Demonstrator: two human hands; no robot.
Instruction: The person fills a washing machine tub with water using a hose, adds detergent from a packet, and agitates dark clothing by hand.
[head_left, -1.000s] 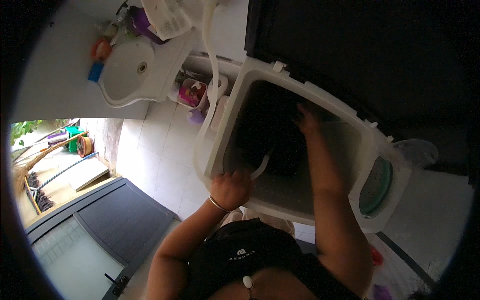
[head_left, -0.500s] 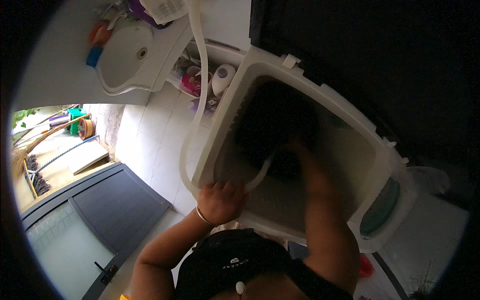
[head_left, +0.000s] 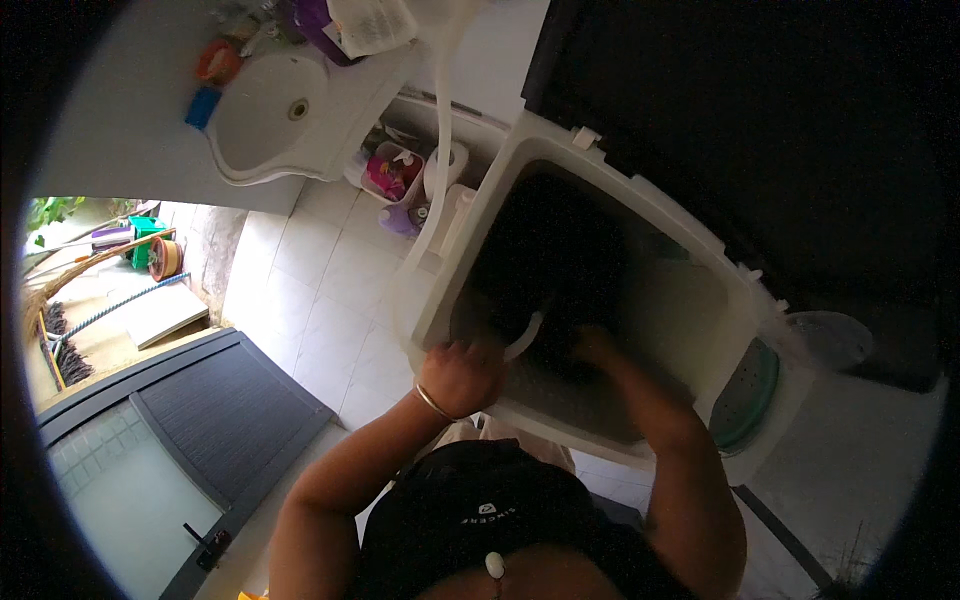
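Observation:
A white plastic washing tub (head_left: 648,200) stands before me, holding murky water and a dark, bulky mass (head_left: 560,240) that looks like soaked cloth. At the tub's near left rim, my left hand (head_left: 462,378) is closed around a pale flexible hose (head_left: 443,150). The hose's free end hangs inside the tub, just past my knuckles. My right hand (head_left: 597,347) reaches into the tub at the near edge of the dark mass; shadow and blur hide its fingers, so its grip is unclear.
A grey door (head_left: 235,410) stands at the left. Beyond the tub, a white washbasin (head_left: 265,125) is at the upper left, with bottles and a pink container (head_left: 393,172) below it. A dark raised panel (head_left: 720,110) is behind the tub, and a green-rimmed opening (head_left: 748,395) is on its right.
My right hand has drawn back toward me from deeper in the dark mass. My left hand still grips the hose at the rim; the hose's upper length has swung right. The view has shifted slightly.

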